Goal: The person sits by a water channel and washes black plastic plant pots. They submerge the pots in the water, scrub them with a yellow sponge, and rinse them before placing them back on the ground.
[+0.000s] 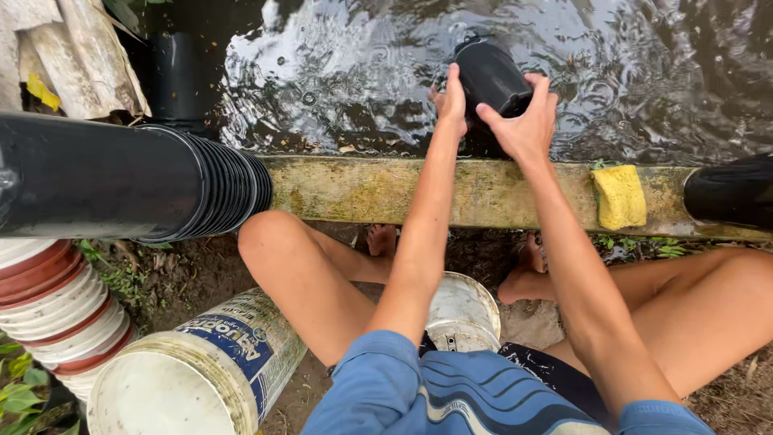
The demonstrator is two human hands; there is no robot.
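Note:
I hold a black plastic pot (488, 74) over rippling dark water (338, 72), just past a mossy concrete ledge (362, 189). My right hand (523, 121) grips the pot's near side, fingers wrapped around its rim. My left hand (451, 101) presses against the pot's left side with the fingers up along it. The pot is tilted, its base pointing away from me. Both forearms reach out over my bare knees.
A long stack of black pots (121, 181) lies at the left, with white and red pots (56, 310) stacked below it. A white bucket (201, 370) lies on its side; another (463, 314) sits between my legs. A yellow sponge (618, 196) rests on the ledge beside a black pot (733, 192).

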